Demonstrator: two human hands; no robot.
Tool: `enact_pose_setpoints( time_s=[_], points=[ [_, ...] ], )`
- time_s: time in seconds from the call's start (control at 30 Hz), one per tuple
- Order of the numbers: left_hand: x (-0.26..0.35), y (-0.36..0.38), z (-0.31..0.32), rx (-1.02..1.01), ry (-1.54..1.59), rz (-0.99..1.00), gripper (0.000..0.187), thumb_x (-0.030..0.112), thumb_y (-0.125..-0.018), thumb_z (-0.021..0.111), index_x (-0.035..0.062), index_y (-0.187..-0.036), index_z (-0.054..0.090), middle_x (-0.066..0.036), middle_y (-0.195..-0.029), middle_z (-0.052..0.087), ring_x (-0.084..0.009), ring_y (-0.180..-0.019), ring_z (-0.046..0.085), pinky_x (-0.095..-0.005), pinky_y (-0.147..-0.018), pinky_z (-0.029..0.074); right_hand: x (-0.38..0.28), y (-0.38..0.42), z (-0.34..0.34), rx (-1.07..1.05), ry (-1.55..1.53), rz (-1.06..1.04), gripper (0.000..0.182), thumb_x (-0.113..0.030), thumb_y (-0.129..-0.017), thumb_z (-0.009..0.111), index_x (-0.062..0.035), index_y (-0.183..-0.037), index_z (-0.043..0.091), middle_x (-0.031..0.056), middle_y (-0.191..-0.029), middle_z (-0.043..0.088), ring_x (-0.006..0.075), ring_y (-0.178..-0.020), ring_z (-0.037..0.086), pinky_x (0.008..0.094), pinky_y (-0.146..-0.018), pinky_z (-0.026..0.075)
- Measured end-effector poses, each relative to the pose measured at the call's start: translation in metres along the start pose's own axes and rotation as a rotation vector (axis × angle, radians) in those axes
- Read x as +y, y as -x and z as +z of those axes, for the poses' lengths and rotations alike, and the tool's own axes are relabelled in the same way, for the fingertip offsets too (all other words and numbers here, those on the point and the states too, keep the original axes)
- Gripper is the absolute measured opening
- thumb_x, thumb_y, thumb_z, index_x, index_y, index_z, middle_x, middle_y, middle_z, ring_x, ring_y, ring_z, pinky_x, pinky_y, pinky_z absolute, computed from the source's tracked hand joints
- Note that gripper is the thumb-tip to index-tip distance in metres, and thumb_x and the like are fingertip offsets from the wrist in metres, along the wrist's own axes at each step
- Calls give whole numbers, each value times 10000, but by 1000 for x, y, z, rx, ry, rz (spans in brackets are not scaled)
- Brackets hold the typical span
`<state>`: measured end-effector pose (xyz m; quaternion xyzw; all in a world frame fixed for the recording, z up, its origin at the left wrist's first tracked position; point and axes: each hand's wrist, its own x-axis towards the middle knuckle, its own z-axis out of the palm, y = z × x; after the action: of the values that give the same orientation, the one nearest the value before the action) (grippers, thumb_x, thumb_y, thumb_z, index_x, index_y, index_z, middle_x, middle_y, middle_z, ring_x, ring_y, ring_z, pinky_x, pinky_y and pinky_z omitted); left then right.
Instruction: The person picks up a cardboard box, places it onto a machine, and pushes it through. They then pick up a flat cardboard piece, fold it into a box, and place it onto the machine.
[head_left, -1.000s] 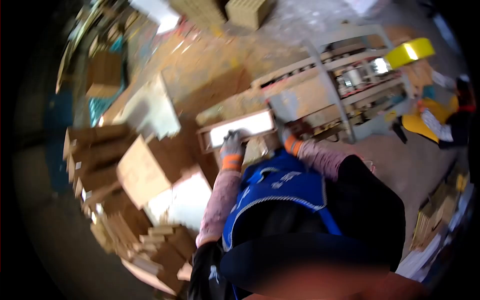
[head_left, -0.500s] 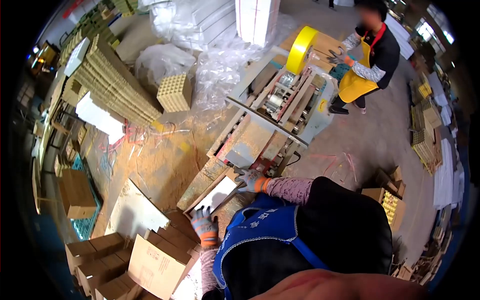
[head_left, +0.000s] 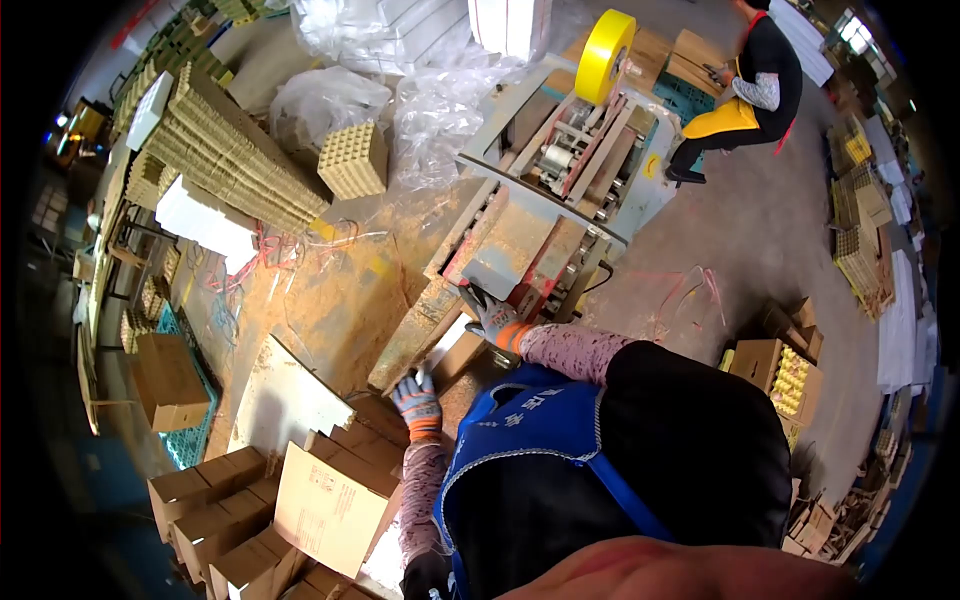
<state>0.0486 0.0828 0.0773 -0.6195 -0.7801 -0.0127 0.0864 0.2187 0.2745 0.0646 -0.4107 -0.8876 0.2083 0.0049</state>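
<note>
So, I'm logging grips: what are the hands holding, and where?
Both gloved hands are on a cardboard box: left hand at its near end, right hand at its far end. The grip itself is unclear.

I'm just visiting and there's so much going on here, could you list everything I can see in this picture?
carton: one, brown, open, at the near end of the machine, between the hands
taping machine: one, grey with red parts, centre
tape roll: one, yellow, on top of the machine
folded cartons: a row, brown, bottom left
flat carton sheet: one, brown, leaning on that row
honeycomb cardboard stacks: several, tan, upper left
plastic wrap: clear, heaped at top centre
co-worker: one, yellow apron, top right
boxes with yellow contents: a few, brown, right
left hand: grey glove, orange cuff, on the carton's near edge
right hand: same glove, at the carton's far side by the machine
</note>
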Motion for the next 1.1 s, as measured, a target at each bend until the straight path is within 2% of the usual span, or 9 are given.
enact_pose_setpoints(
  time_s=[0.1, 0.17, 0.23, 0.4, 0.63, 0.73, 0.87, 1.0, 1.1],
  points=[
    [14, -31, -42, -14, -24, -50, 784, 450, -648, 678, 142, -1310, 391, -146, -1315, 412, -354, -1209, 373, -521, -1001, 265, 9, -3, 15, 192, 319, -239, 645, -437, -888, 406, -235, -1427, 116, 165, -1440, 196, 334, -1237, 355, 431, -948, 352],
    [0, -42, -37, -248, 99, -215, 970, 556, -537, 722, 79, -1307, 374, -153, -1317, 406, -356, -1208, 371, -495, -1017, 253, 34, -19, 80, 298, -758, -353, 552, -440, -889, 395, -196, -1374, 294, 188, -1417, 242, 370, -1188, 384, 461, -926, 354],
    [1, -21, -10, -441, 351, -104, 1089, 611, -529, 698, 12, -1343, 292, -193, -1348, 352, -375, -1238, 323, -493, -1031, 216, 11, -7, 38, 69, -234, -254, 489, -412, -889, 390, -175, -1316, 369, 201, -1398, 270, 384, -1152, 405, 478, -915, 351],
    [26, 22, -3, -266, 93, -38, 728, 463, -748, 585, 258, -1378, 282, -178, -1426, 228, -391, -1294, 237, -672, -943, 173, 6, 6, 33, -17, 473, -352, 399, -241, -846, 380, -89, -1202, 479, 200, -1262, 433, 373, -1096, 449, 512, -894, 341],
    [68, -33, 9, -225, 185, -126, 629, 455, -776, 560, 304, -1344, 336, -154, -1384, 324, -372, -1240, 326, -660, -923, 201, 22, 42, -18, 19, 20, -707, 385, -308, -786, 532, -86, -1099, 566, 152, -1327, 397, 316, -1233, 352, 438, -976, 322],
    [86, -52, 24, -134, 365, -112, 525, 374, -758, 562, 267, -1264, 469, -164, -1359, 354, -382, -1228, 331, -667, -932, 185, -11, 39, -53, -257, 119, -485, 362, -312, -778, 541, -98, -1068, 574, 159, -1186, 503, 334, -1082, 464, 420, -921, 388],
    [79, -48, 48, -314, 1050, -107, 314, 269, -801, 514, 87, -1045, 591, -155, -1132, 559, -277, -1101, 481, -390, -929, 367, -70, 12, -65, -84, -338, -890, 260, -183, -772, 596, -105, -1020, 599, 137, -1155, 531, 309, -1074, 494, 399, -924, 398],
    [76, -6, 13, 202, 828, -172, 293, 263, -817, 512, 83, -1031, 602, -164, -1077, 582, -288, -1009, 540, -354, -878, 410, -149, -4, -59, -293, -491, -931, 322, -209, -793, 603, -90, -1090, 565, 124, -1145, 543, 321, -1048, 513, 385, -891, 420],
    [47, 79, -49, 187, 953, -754, 260, 274, -802, 568, 69, -950, 628, -144, -983, 611, -318, -958, 552, -388, -858, 421, -204, -14, -32, -474, -632, -898, 371, -189, -814, 601, -57, -1149, 511, 119, -1187, 522, 289, -1093, 486, 369, -919, 400]
  ],
)
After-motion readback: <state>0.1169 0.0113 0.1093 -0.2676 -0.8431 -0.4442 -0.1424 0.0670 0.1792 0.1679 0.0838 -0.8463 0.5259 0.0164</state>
